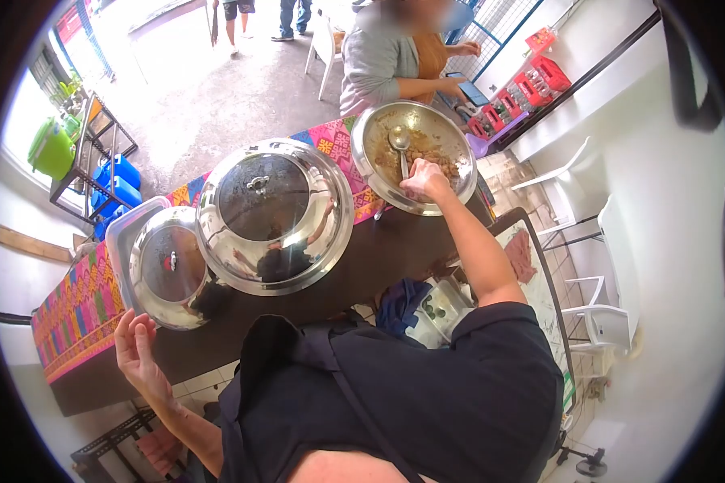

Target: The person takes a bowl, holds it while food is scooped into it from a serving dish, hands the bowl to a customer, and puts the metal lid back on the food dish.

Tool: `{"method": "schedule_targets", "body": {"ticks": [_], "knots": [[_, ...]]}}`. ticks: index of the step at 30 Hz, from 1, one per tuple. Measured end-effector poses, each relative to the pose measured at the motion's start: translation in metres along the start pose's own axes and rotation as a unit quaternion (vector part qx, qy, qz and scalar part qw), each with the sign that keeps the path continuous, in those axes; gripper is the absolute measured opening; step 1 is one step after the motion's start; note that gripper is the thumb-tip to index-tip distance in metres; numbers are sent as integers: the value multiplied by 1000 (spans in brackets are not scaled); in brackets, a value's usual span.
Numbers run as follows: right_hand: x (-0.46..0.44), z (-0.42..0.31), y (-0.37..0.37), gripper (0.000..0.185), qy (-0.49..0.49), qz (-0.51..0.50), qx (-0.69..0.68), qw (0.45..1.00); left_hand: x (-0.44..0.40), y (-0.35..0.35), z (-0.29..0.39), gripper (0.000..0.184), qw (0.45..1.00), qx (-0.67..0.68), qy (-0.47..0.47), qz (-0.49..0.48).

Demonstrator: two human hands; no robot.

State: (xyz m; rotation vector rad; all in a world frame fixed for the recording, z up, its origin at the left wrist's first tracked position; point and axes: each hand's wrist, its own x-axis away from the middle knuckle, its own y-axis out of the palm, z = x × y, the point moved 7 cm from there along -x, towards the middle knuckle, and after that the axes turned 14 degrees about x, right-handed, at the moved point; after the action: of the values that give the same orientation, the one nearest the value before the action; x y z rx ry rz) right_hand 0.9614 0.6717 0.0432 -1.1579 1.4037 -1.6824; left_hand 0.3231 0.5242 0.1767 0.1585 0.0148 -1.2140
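My right hand (427, 180) grips the handle of a metal serving spoon (399, 143). The spoon's bowl rests inside a wide steel basin (364, 165), which holds brownish food (433, 151). My left hand (139, 351) is held at the near side of the table, empty, its fingers loosely bent and apart. Closest to it stands a smaller steel pot with a glass lid (169, 262). Between that pot and the basin sits a larger steel pot with a domed, glass-centred lid (263, 197). Both lids are on, and what the pots hold cannot be made out.
A patterned cloth (80, 310) hangs along the dark table (379, 258). Beyond the basin a person in a grey sleeve (370, 68) holds a phone (469, 90). Red bottle crates (532, 84) and white chairs (608, 322) stand at right. Left is a clear plastic tub (122, 233).
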Motion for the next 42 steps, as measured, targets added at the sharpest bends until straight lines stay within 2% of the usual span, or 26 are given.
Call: {"method": "schedule_targets", "body": {"ticks": [7,10,12,14,16,18,20,22,24,26,27,29,30,31,32,33,35,36,37,38,39,40,41,42], "knots": [[24,-4,-33,43,29,21,0,999,-1,-1,2,29,1000,-5,3,-5],[38,-31,-65,34,26,10,20,999,-1,4,4,28,1000,1,7,-1],[46,-70,-86,26,-153,107,-160,969,-2,7,6,27,1000,-7,11,7],[79,-126,-110,31,-317,247,-226,887,-3,15,9,26,1000,4,20,-17],[104,-183,-114,43,-356,82,-290,885,-2,19,12,26,1000,15,21,-17],[121,-228,-110,51,-412,66,-250,874,-2,29,17,25,999,3,34,-42],[120,-263,-94,50,-424,73,-203,880,0,32,19,26,998,0,38,-53],[109,-284,-79,51,-423,93,-200,879,3,27,21,26,999,-21,46,-21],[104,-286,-77,52,-432,108,-198,873,3,17,15,26,999,-16,43,-14],[102,-287,-72,50,-409,75,-215,884,7,5,13,27,999,-5,38,1],[105,-285,-75,46,-400,114,-208,885,9,2,11,27,999,-9,36,9],[105,-285,-72,49,-387,76,-190,899,10,0,11,26,999,-12,30,5],[100,-288,-67,49,-414,94,-222,878,11,1,16,26,999,-25,40,16],[112,-290,-80,49,-421,52,-215,880,10,-5,18,25,998,-13,52,22],[102,-294,-69,49,-447,89,-217,863,9,-16,20,24,997,1,71,26],[107,-293,-74,48,-419,113,-187,881,8,-30,24,24,995,9,77,60],[107,-295,-75,44,-401,51,-201,892,9,-63,36,25,989,19,101,101],[100,-295,-67,46,-405,18,-257,877,10,-80,39,25,987,8,103,124],[105,-296,-77,53,-403,28,-241,882,12,-96,44,24,980,4,116,159],[109,-293,-88,61,-388,81,-187,899,16,-110,47,23,974,1,128,189],[110,-291,-95,66,-372,96,-196,902,20,-124,49,22,967,-12,137,216],[115,-290,-107,66,-358,134,-180,906,22,-136,46,22,965,-17,138,223],[125,-287,-122,57,-351,191,-205,893,26,-151,42,23,955,-21,152,253],[134,-292,-128,57,-355,189,-206,892,28,-166,35,23,945,-23,167,280]]}}
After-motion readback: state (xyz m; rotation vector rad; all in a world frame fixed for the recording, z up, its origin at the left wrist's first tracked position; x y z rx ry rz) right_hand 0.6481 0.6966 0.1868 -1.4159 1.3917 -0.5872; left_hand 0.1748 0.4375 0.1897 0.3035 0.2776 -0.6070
